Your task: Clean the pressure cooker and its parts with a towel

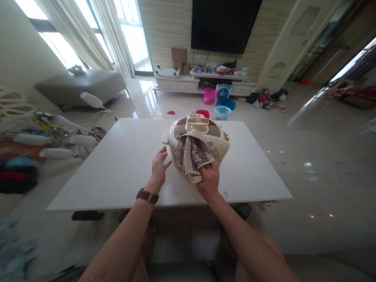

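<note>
A cream and brown electric pressure cooker (176,127) stands on the white table (123,172), its lid on. Draped down its front and right side is a beige and brown striped towel (192,152). My right hand (210,179) grips the towel's lower part against the cooker, fingers curled into the cloth. Just left of the cooker, near its side handle, my left hand (160,166) hovers with fingers apart and nothing in it. A brown strap circles my left wrist.
Beyond the table, a pink basket (209,96) and a light blue basket (222,112) sit on the tiled floor. A cluttered TV cabinet (182,84) lines the wall. At left, a fixture with white tube-like parts (57,154) stands close to the table.
</note>
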Demonstrator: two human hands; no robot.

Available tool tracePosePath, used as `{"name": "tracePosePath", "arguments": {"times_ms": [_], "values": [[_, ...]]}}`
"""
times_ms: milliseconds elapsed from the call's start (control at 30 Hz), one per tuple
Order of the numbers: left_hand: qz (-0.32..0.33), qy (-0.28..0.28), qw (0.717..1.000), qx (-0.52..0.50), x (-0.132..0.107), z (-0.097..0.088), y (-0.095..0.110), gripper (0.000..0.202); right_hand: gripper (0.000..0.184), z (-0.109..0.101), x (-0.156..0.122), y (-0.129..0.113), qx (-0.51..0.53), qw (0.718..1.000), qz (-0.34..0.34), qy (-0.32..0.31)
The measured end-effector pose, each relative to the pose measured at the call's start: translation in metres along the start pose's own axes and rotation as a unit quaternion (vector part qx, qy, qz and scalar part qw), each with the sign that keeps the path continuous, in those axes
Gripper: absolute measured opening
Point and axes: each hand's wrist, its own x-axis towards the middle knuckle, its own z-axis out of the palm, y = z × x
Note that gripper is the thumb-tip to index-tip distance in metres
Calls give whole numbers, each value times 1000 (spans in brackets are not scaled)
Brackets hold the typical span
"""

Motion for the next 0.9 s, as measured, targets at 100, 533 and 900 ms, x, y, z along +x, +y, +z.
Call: {"name": "tracePosePath", "arguments": {"times_ms": [100, 533, 900], "values": [[7, 39, 999, -5, 8, -13, 7, 41, 30, 4, -1, -4, -17, 999, -22, -41], [-16, 88, 996, -29, 16, -25, 10, 26, 24, -5, -29, 40, 4, 973, -195, -122], [-39, 51, 998, -15, 11, -16, 5, 33, 39, 2, -3, 82, 233, 940, 225, 108]]}}
